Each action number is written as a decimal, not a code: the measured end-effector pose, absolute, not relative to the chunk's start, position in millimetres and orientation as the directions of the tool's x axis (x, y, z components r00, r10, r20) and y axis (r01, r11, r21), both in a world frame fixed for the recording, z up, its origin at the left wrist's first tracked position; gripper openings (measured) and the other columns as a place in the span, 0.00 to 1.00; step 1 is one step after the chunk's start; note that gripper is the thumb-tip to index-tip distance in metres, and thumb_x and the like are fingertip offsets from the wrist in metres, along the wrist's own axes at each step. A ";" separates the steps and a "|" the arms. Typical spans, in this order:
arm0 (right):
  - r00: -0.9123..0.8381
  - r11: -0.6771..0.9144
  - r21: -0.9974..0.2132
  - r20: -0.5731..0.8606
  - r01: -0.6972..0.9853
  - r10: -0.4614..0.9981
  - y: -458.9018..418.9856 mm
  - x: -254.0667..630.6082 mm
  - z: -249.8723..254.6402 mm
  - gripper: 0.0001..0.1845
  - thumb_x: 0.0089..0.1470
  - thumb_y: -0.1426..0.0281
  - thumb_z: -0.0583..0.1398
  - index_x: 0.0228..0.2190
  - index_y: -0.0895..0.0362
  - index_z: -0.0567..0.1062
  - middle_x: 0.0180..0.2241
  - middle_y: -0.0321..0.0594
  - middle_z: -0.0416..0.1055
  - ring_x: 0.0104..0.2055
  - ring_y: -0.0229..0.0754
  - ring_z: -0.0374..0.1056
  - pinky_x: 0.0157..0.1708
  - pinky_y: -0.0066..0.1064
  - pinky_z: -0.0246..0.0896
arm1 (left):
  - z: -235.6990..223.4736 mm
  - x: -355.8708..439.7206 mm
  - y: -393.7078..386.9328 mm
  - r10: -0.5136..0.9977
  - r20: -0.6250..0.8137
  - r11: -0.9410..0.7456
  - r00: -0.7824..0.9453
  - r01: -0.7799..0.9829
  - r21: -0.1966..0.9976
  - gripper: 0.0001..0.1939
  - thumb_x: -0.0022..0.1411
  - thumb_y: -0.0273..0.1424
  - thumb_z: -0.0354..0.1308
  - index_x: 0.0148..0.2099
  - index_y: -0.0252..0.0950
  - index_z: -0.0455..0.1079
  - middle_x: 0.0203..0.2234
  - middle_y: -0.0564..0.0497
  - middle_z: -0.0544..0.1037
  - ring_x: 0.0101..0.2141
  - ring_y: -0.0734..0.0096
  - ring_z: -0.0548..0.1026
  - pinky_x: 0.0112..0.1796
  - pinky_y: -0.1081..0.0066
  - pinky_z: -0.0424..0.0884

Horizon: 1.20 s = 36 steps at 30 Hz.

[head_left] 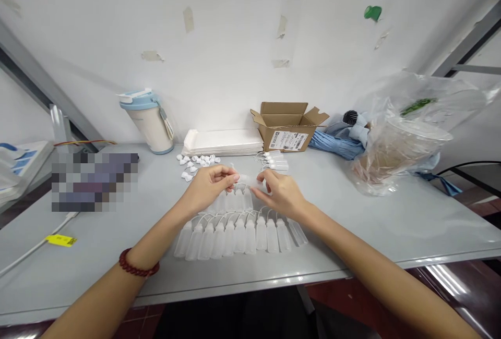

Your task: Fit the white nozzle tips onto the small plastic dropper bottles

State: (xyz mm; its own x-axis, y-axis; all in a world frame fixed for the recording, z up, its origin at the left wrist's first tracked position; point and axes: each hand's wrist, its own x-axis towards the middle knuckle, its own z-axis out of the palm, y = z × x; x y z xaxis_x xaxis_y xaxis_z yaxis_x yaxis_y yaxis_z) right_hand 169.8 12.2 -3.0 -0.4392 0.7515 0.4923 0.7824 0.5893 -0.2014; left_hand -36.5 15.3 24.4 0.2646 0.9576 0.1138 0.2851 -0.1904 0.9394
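Note:
Held level between my hands is a small translucent plastic squeeze bottle (247, 179). My left hand (219, 180) pinches its left end; whether a cap is in those fingers is hidden. The fingers of my right hand (279, 190) are closed round the other end. Just below them stand rows of similar squeeze bottles (240, 237), lying side by side, with thin white tubes or straps curving from their tops. Loose white caps (201, 160) are scattered beyond my left hand. Several more bottles (277, 163), with white tops, lie beyond my right hand.
Along the wall are a cream and blue tumbler (152, 125), a flat white stack (223, 142) and an open cardboard box (287, 128). Blue cloth (338, 143) and a plastic bag with a tub (403, 146) sit right. A white cable (35, 247) with a yellow tag crosses the left side.

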 end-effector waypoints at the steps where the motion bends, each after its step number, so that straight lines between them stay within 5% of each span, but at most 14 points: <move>1: -0.450 0.605 -0.176 0.518 0.776 0.727 12.3 170.1 -4.1 0.10 0.55 0.63 0.57 0.32 0.58 0.67 0.23 0.37 0.69 0.21 0.35 0.60 0.21 0.26 0.47 | 24.5 -36.3 15.4 0.960 0.106 -0.179 0.260 0.274 0.945 0.14 0.54 0.40 0.60 0.33 0.33 0.72 0.26 0.51 0.75 0.27 0.70 0.73 0.33 0.68 0.72; 10: -0.504 0.733 -0.060 0.687 0.678 0.523 11.9 170.9 -7.4 0.03 0.58 0.70 0.53 0.33 0.57 0.63 0.34 0.44 0.70 0.23 0.35 0.63 0.19 0.26 0.51 | 24.0 -36.4 14.9 0.968 0.028 -0.094 0.251 0.258 0.962 0.15 0.52 0.42 0.61 0.32 0.34 0.74 0.23 0.51 0.76 0.26 0.69 0.74 0.33 0.67 0.73; 18: -0.456 0.786 -0.257 0.696 0.562 0.554 11.3 167.7 -12.7 0.07 0.57 0.69 0.55 0.31 0.56 0.61 0.32 0.42 0.67 0.21 0.32 0.60 0.20 0.25 0.59 | 22.8 -36.5 15.1 0.961 0.089 -0.139 0.262 0.182 0.973 0.11 0.50 0.38 0.64 0.30 0.34 0.75 0.26 0.51 0.77 0.26 0.72 0.72 0.33 0.68 0.72; 25: -0.414 0.773 -0.393 0.676 0.498 0.610 12.1 167.4 -13.3 0.08 0.55 0.68 0.58 0.30 0.56 0.61 0.32 0.40 0.66 0.21 0.31 0.60 0.21 0.26 0.62 | 19.9 -37.7 15.5 0.970 0.091 -0.124 0.224 0.140 0.982 0.14 0.45 0.35 0.68 0.35 0.35 0.77 0.34 0.47 0.79 0.37 0.64 0.75 0.41 0.64 0.71; 32: -0.423 0.794 -0.259 0.734 0.550 0.532 10.3 165.7 -10.6 0.06 0.57 0.70 0.55 0.31 0.55 0.60 0.34 0.42 0.66 0.21 0.32 0.59 0.19 0.26 0.59 | 21.1 -35.7 15.1 0.975 0.016 -0.028 0.221 0.051 0.998 0.12 0.47 0.38 0.67 0.32 0.35 0.76 0.28 0.51 0.78 0.30 0.71 0.75 0.39 0.67 0.72; 36: -0.457 0.805 -0.118 0.771 0.581 0.443 8.6 165.7 -7.8 0.04 0.58 0.73 0.53 0.32 0.55 0.60 0.33 0.43 0.66 0.23 0.34 0.60 0.20 0.26 0.59 | 23.8 -34.9 12.9 0.954 -0.109 0.093 0.281 0.070 0.993 0.15 0.51 0.41 0.64 0.26 0.33 0.73 0.21 0.51 0.74 0.23 0.73 0.72 0.28 0.71 0.71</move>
State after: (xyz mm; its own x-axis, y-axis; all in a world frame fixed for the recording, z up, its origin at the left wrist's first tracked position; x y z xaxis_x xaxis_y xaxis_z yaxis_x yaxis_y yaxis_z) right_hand 165.7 8.6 -7.8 -0.4575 0.4434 0.7708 0.5811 0.8052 -0.1182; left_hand -34.9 12.9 23.8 0.2807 0.9536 -0.1091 0.0702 0.0930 0.9932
